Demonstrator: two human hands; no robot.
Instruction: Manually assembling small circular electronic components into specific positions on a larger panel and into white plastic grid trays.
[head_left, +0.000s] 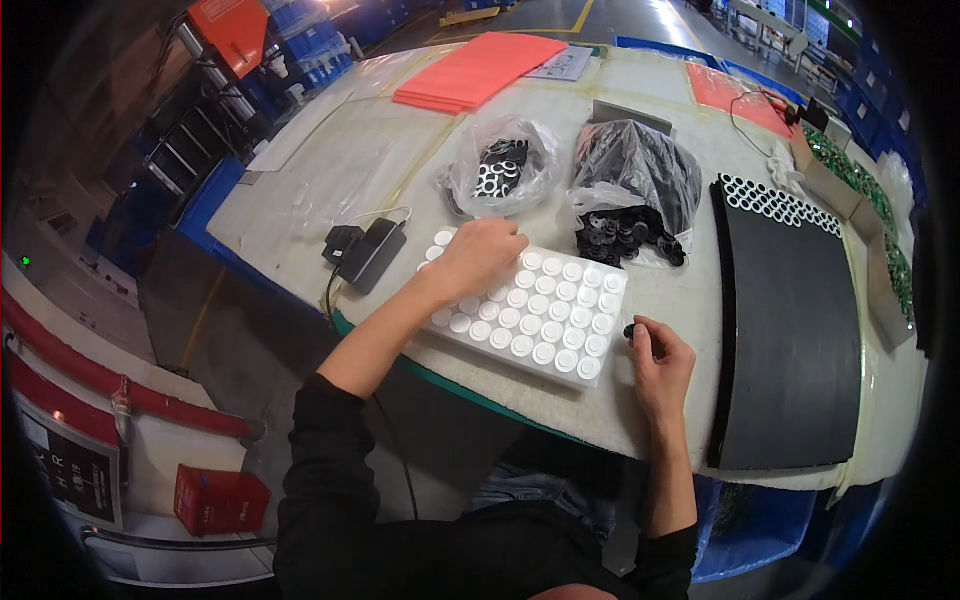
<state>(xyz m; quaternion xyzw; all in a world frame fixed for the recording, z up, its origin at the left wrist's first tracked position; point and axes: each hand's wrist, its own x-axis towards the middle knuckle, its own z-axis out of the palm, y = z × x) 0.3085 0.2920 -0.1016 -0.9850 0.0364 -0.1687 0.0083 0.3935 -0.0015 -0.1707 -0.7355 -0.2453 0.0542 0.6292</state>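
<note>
A white tray point(612, 334) lies in front of me, filled with rows of round white caps point(544, 353). Over its far left part, my left hand point(482, 256) reaches down with its fingers curled together; whatever they may hold is hidden. Just off the tray's right end, my right hand point(662, 368) pinches a small round black piece point(629, 331) between thumb and fingers. Beyond the tray sits an open plastic bag of loose black discs point(622, 236). To its left stands a clear bag holding black-and-white rings point(499, 172).
On the right lies a stack of black sheets point(790, 345), with rows of white-rimmed rings point(775, 200) at its far end. A black power adapter point(372, 255) with a cable rests at left. Red-orange sheets point(478, 72) lie farther back. Cardboard boxes point(862, 215) of green pieces line the right edge.
</note>
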